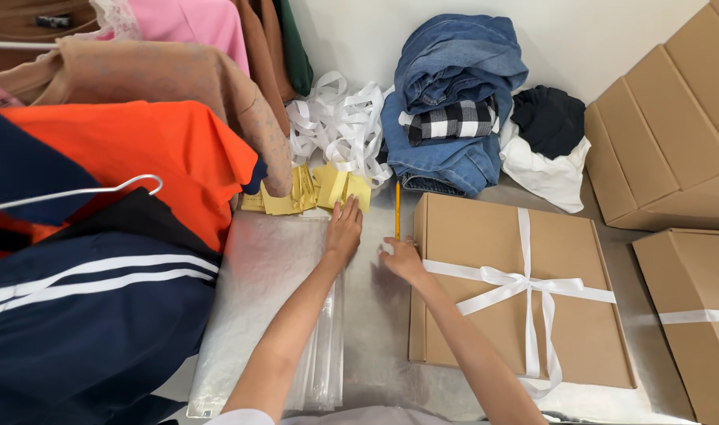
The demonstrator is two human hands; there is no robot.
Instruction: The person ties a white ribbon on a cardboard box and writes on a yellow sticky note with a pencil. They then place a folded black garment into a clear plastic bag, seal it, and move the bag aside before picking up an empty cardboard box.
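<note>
Centrally, a flat brown cardboard box [493, 260] tied with white ribbon [525, 287] was laid on the table [375, 315], similar boxes [674, 149] stacked at right. Yellow tags [320, 190] were heaped beyond clear plastic bags [265, 307]. The left hand [344, 232] was pressed flat, holding nothing, on the bags just below the tags. The right hand [400, 258], grip narrow, was touching the box's corner beside a yellow pencil [397, 208].

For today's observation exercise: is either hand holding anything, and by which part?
Neither clearly grips anything. The left hand rests flat on the clear bags; the right hand touches the box edge.
</note>
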